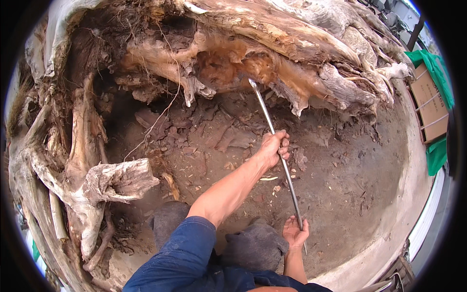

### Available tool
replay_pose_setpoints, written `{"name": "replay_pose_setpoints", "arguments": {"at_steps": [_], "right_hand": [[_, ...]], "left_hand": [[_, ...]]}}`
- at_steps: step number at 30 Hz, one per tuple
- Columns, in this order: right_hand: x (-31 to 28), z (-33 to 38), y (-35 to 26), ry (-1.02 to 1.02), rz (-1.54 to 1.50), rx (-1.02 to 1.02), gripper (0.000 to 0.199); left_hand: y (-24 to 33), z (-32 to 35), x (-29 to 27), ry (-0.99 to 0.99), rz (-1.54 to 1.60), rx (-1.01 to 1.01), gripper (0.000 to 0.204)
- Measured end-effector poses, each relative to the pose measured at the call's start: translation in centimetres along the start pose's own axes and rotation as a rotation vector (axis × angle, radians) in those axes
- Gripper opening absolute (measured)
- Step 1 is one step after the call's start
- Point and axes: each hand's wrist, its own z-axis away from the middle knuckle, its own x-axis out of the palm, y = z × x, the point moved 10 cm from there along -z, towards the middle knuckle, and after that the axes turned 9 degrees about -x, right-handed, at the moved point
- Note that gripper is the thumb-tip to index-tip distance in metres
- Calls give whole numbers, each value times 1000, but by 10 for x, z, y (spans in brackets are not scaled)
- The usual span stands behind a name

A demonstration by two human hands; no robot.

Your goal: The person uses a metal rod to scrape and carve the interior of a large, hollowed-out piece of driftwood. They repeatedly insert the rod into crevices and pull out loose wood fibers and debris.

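Note:
A long, thin metal bar (pixel 290 182) slants from the wood at the top down toward my lap. My left hand (pixel 275 148) is wrapped round its middle. Lower down, my right hand (pixel 295 232) is turned palm up, with its fingers curled loosely at the bar's near end; a pointed tip shows just below that hand. The bar's far end touches or almost touches a hollowed, orange-brown patch (pixel 260 68) on the underside of a big gnarled tree root (pixel 272 29). Whether the far tip presses into the wood, I cannot tell.
Bark pieces and wood chips (pixel 233 136) litter the dirt floor (pixel 340 194). Twisted roots and a broken stub (pixel 121 180) stand at the left. My knees (pixel 255 246) are bent close below. A cardboard box (pixel 430 104) with green sheeting (pixel 440 73) is beyond the wood's right rim.

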Motion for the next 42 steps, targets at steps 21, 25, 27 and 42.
{"name": "replay_pose_setpoints", "arguments": {"at_steps": [21, 25, 27, 42], "right_hand": [[-23, 97, 5, 268, 493, 149, 54], [-21, 103, -49, 64, 1107, -205, 53], [33, 115, -75, -7, 1606, -645, 46], [-14, 66, 1, -183, 1324, -37, 39]], "left_hand": [[-39, 15, -8, 64, -24, 77, 14], [-37, 9, -21, 146, -19, 52, 15], [-41, 2, -31, 168, -31, 50, 15], [-27, -6, -48, 201, -49, 80, 10]]}}
